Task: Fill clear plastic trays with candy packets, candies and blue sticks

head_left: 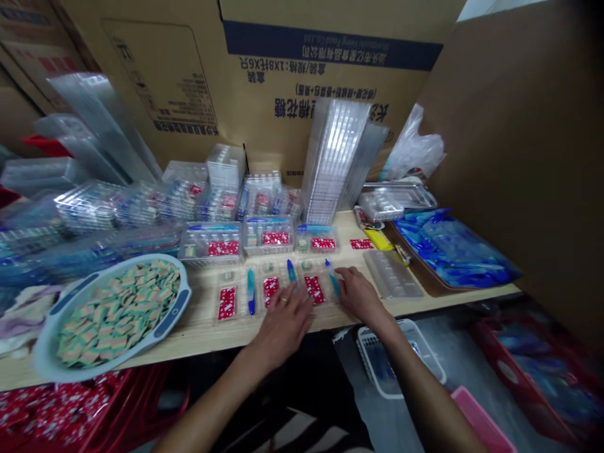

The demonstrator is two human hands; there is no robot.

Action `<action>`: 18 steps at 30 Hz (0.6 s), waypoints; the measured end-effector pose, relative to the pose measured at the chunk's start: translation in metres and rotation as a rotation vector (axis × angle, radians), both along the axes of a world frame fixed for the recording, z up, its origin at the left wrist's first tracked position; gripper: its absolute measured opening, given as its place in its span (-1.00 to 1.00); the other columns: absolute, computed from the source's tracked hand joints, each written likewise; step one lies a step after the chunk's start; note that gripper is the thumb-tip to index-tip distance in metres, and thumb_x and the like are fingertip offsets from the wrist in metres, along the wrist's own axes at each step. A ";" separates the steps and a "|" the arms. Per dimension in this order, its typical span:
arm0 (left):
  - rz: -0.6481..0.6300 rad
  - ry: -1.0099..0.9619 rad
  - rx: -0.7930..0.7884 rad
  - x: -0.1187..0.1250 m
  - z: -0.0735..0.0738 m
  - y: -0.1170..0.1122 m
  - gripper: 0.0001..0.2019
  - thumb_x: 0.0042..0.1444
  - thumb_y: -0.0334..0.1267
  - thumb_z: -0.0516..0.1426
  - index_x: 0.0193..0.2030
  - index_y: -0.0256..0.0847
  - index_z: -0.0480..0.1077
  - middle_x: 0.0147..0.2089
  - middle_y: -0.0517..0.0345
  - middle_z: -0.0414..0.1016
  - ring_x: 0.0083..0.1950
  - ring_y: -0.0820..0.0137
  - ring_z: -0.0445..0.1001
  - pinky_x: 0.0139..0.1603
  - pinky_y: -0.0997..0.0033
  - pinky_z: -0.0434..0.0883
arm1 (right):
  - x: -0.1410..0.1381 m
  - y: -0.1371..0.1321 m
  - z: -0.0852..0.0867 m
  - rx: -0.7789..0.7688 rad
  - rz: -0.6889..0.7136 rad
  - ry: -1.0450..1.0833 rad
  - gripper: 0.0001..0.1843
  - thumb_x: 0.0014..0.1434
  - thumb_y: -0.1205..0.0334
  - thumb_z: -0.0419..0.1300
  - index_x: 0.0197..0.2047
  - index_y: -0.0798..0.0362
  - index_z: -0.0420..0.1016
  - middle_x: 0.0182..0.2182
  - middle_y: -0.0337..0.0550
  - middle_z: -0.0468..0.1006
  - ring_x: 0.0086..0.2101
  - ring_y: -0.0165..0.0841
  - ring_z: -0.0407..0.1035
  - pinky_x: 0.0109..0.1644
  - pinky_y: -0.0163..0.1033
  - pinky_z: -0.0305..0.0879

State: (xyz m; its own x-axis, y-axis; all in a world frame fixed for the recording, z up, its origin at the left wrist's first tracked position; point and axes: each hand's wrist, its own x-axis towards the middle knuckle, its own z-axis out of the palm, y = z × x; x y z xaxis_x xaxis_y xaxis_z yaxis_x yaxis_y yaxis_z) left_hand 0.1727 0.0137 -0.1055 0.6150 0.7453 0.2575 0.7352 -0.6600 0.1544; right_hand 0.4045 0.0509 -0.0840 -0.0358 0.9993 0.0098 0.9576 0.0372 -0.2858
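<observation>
Three clear plastic trays lie in a row on the table, each with a red patterned packet and a small striped piece. Blue pen-like items sit in their side slots: a left one (251,292), a middle one (291,272) and a right one (332,277). My left hand (287,319) rests with fingers spread over the lower edge of the middle and right trays, close to the red packet (314,289). At the right tray's edge, my right hand (359,293) has its thumb and fingers apart, fingertips beside or touching the right pen-like item; contact is unclear.
A light-blue basin (187,296) of striped pieces stands left. Filled trays (210,244) line the back, beside a tall stack of clear trays (330,157). Right are an upturned-looking tray (392,274) and a carton of blue items (453,251). A white basket (401,358) sits below.
</observation>
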 end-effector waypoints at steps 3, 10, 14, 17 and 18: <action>-0.063 0.079 -0.068 0.025 -0.007 0.009 -0.56 0.35 -0.27 0.05 0.35 -0.08 0.30 0.44 -0.06 0.27 0.50 0.03 0.12 0.42 -0.13 0.19 | -0.007 0.011 0.002 -0.082 0.046 -0.059 -0.62 0.34 0.40 -0.03 0.14 0.16 0.47 -0.04 0.12 0.52 -0.02 -0.14 0.45 0.07 -0.17 0.31; -0.077 0.071 -0.132 0.029 -0.014 0.001 -0.37 0.25 -0.42 0.05 0.46 -0.19 0.11 0.52 -0.14 0.08 0.57 0.09 -0.08 0.48 -0.07 0.09 | -0.022 -0.014 -0.016 0.011 -0.013 -0.128 -0.46 0.38 0.22 -0.03 0.36 0.24 0.25 0.12 0.33 0.41 0.02 0.05 0.40 0.05 0.07 0.36; -0.005 0.007 -0.109 0.004 -0.009 -0.017 -0.30 0.19 -0.46 0.06 0.49 -0.18 0.06 0.58 -0.11 -0.09 0.59 0.10 -0.18 0.51 -0.12 0.02 | -0.039 -0.031 -0.026 0.131 -0.100 -0.127 -0.36 0.40 0.04 -0.06 0.45 0.12 0.13 0.32 0.38 0.19 0.21 0.20 0.24 0.12 0.28 0.29; 0.193 -0.028 -0.066 -0.030 -0.007 -0.025 -0.37 0.16 -0.48 0.07 0.40 -0.16 0.23 0.54 -0.11 0.03 0.57 0.05 -0.07 0.50 -0.16 0.03 | -0.055 -0.036 -0.032 0.161 -0.037 -0.151 -0.33 0.38 -0.07 -0.02 0.46 0.02 0.15 0.41 0.30 0.06 0.32 0.28 0.06 0.21 0.35 0.16; 0.290 -0.035 -0.042 -0.043 -0.007 -0.026 -0.42 0.19 -0.47 0.06 0.37 -0.16 0.28 0.53 -0.11 0.08 0.56 0.04 -0.03 0.49 -0.17 0.05 | -0.059 -0.036 -0.034 0.162 -0.011 -0.166 -0.32 0.37 -0.09 -0.01 0.45 0.01 0.18 0.42 0.29 0.04 0.33 0.30 0.03 0.22 0.35 0.13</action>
State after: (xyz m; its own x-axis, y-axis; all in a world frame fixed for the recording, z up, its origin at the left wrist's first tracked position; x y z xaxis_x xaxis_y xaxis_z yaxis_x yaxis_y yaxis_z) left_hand 0.1298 -0.0128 -0.1128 0.3656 0.8993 0.2398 0.8861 -0.4152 0.2061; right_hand 0.3454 0.0147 -0.1177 -0.0392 0.9855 0.1651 0.9916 0.0587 -0.1155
